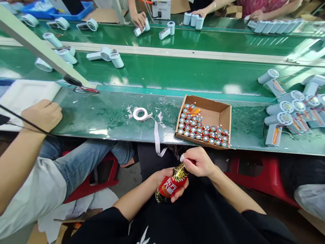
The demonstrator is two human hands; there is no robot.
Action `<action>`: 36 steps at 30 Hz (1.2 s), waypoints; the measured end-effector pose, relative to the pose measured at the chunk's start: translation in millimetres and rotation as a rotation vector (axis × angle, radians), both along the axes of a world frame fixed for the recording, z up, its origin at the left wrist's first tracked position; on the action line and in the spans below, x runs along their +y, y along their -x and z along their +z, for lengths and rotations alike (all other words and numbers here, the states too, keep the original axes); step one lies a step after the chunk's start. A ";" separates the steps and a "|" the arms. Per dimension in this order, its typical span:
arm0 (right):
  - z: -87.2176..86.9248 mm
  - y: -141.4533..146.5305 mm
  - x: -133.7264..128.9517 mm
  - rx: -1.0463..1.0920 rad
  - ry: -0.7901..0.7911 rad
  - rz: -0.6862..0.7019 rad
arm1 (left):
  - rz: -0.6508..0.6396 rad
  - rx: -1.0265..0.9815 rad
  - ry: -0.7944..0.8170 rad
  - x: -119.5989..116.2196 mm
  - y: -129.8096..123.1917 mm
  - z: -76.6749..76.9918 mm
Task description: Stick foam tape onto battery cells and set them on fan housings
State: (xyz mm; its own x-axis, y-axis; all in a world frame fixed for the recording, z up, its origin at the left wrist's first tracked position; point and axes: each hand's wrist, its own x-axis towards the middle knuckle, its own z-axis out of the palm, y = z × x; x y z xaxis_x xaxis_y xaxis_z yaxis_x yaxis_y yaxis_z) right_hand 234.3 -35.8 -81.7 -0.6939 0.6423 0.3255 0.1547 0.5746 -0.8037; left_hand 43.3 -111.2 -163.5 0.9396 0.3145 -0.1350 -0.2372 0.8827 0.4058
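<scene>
I see a green desk (114, 108) stretching past an open box (225, 115); on the person's side of the box, a red bottle (169, 186) tilts, left fingers (180, 193) clamped around its body, right fingers (190, 165) clamped on its top; left of the box lies white tape (134, 115).

Red bottle (170, 186) — top mostly hidden by right fingers (191, 155); one pale housing (313, 80) — cut by the edge.

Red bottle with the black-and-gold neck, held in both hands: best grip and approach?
I'd wrap the broad, rounded body of the red bottle from the left, as the left hand does. It's tilted, neck toward the right, and the right hand covers the narrower top end.
</scene>
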 end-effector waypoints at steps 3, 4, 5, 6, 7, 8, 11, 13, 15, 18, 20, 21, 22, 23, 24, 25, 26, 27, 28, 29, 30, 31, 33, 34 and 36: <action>9.8 -0.2 4.4 -0.015 -0.088 0.051 | -0.075 -0.104 0.033 2.0 3.2 0.3; 14.3 -0.9 6.1 -0.086 -0.073 0.045 | -0.059 -0.108 0.029 3.8 5.4 0.2; 18.9 -1.6 7.5 -0.178 -0.043 0.032 | -0.023 -0.095 0.019 5.8 8.0 0.1; 23.0 -2.1 8.4 -0.276 -0.010 0.011 | 0.013 -0.079 0.009 7.6 10.9 0.1; 26.3 -2.1 8.7 -0.367 0.019 -0.015 | 0.044 -0.066 0.001 9.0 13.9 0.4; 28.5 -1.7 8.5 -0.441 0.041 -0.042 | 0.081 -0.048 -0.008 9.8 16.7 0.9; 27.4 1.0 5.5 -0.531 0.091 -0.101 | 0.235 0.048 -0.054 9.6 22.7 3.1; 22.4 1.8 3.4 -0.492 0.109 -0.104 | 0.313 0.110 -0.078 9.0 25.1 4.3; 17.5 0.4 2.2 -0.424 0.093 -0.066 | 0.319 0.127 -0.079 9.4 27.0 4.3; 15.0 -5.2 2.6 -0.335 0.048 0.027 | 0.280 0.115 -0.062 11.9 29.2 2.0; 16.4 -9.4 3.7 -0.283 0.047 0.084 | 0.264 0.118 -0.056 13.6 29.2 -0.8; 17.2 -11.1 4.2 -0.268 0.066 0.101 | 0.261 0.124 -0.055 14.2 28.4 -2.5; 17.8 -12.4 4.8 -0.268 0.103 0.101 | 0.260 0.130 -0.054 14.8 27.1 -4.2; 17.9 -13.2 5.4 -0.283 0.148 0.074 | 0.261 0.138 -0.054 15.2 25.2 -5.9; 17.4 -13.6 5.9 -0.312 0.187 0.031 | 0.261 0.146 -0.053 15.5 22.9 -7.4; 16.4 -13.6 6.4 -0.348 0.211 -0.019 | 0.262 0.153 -0.053 15.8 20.5 -8.6; 14.8 -13.4 6.9 -0.379 0.217 -0.067 | 0.265 0.161 -0.053 16.0 18.0 -9.6; 12.8 -13.1 7.4 -0.401 0.206 -0.101 | 0.271 0.171 -0.054 16.3 15.8 -10.1; 10.5 -12.8 7.7 -0.410 0.187 -0.118 | 0.280 0.181 -0.056 16.5 13.9 -10.5; 8.3 -12.6 8.0 -0.411 0.170 -0.121 | 0.292 0.191 -0.058 16.8 12.5 -10.6; 6.2 -12.6 8.1 -0.407 0.157 -0.122 | 0.304 0.201 -0.061 17.1 11.6 -10.8; 4.4 -12.6 8.2 -0.402 0.149 -0.119 | 0.317 0.208 -0.065 17.3 11.2 -11.1; 2.8 -12.6 8.4 -0.385 0.131 -0.085 | 0.336 0.214 -0.075 17.3 11.2 -12.6; 3.1 -12.6 8.4 -0.362 0.122 -0.055 | 0.342 0.210 -0.079 17.2 11.4 -13.9; 6.1 -12.1 8.7 -0.289 0.115 0.027 | 0.349 0.188 -0.086 16.4 11.3 -17.7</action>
State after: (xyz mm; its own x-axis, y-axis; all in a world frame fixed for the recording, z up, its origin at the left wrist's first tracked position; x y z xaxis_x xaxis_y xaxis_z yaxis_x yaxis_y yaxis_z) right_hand 246.4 -27.1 -75.7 -0.7644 0.6436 0.0386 0.3720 0.4891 -0.7889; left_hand 32.0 -94.9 -181.2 0.7361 0.6276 -0.2534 -0.4311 0.7234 0.5394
